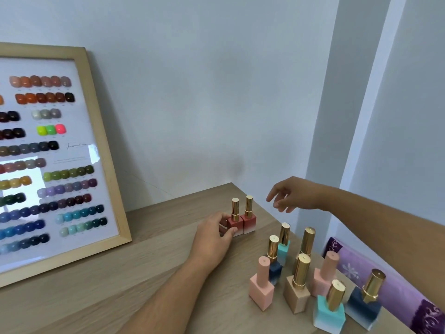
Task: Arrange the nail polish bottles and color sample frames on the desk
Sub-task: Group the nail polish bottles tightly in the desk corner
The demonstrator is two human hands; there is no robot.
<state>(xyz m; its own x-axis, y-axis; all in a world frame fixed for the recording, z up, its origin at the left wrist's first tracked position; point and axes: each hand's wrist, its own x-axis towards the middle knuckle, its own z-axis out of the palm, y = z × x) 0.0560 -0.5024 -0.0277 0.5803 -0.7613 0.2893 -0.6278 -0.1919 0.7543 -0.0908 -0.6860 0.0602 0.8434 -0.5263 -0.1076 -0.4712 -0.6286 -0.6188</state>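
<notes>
Two red nail polish bottles with gold caps stand side by side near the desk's far corner. My left hand [213,235] grips the base of the left red bottle [235,220]; the right red bottle [249,219] touches it. My right hand [292,195] hovers above and to the right of them, fingers spread, holding nothing. A wood-framed color sample frame [55,162] with rows of nail swatches leans against the wall at the left. Several more bottles cluster at the front right: pink [261,285], beige [297,288], teal [328,309], navy [364,302].
The wooden desk [144,273] ends at a right edge running diagonally beside the bottle cluster. A purple patterned cloth [395,285] lies beyond that edge. Grey walls meet behind the far corner.
</notes>
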